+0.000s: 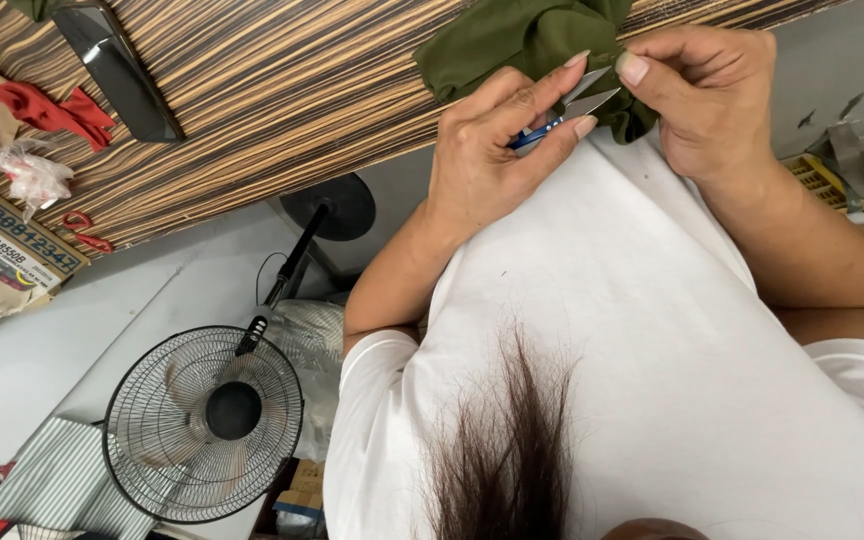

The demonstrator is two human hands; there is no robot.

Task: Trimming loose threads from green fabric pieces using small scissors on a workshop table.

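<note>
At the striped table's [252,90] edge, left hand [492,150] closed around blue-handled thread snips [562,112] — blades parted, right hand [712,90] pinching olive-green fabric [512,40] — standing fan [202,420] below.

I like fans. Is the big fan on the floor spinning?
Off, it seems: the fan's blades show sharp and separate through the wire cage, with no blur.

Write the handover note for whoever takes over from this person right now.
Left hand: holds the blue-handled thread snips, blades open at the cloth.
Right hand: pinches the dark green garment, which lies bunched at the edge of the striped wood-grain surface.
Done: cannot tell how much has been trimmed; no cut threads show.
Left: the snip at the pinched spot, blades not yet closed.
</note>
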